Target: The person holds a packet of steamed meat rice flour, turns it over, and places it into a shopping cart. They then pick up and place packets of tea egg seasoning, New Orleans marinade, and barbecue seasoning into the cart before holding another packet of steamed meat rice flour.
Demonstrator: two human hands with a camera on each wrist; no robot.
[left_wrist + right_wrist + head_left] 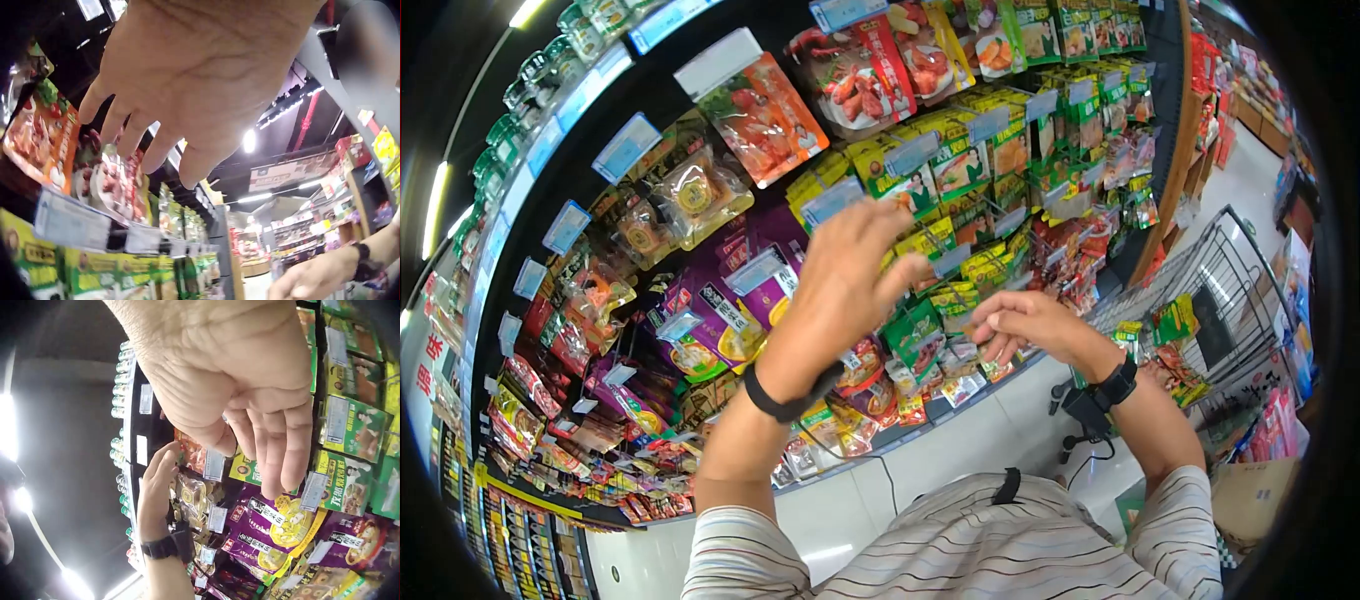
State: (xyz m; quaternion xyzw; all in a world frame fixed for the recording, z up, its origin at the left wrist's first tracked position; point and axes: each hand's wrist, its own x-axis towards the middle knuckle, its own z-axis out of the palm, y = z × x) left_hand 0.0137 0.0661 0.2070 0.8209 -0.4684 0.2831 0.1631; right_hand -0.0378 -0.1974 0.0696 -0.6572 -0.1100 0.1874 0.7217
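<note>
Left hand (850,275) raised before shelf, fingers loosely extended, empty. Yellow-green packets (960,172) hang just beyond its fingertips; cannot tell if touching. Orange packet (765,122) above left hand, purple packets (725,322) lower left of it. Right hand (1035,325) lower, fingers relaxed, slightly bent, empty; near lower packets, green packet (915,342) to its left. Black bands (1114,384) on both wrists. Price tags (911,155) front packets. Glass jars (584,36) top shelf. Wire cart (1205,325) far right, packets inside.
</note>
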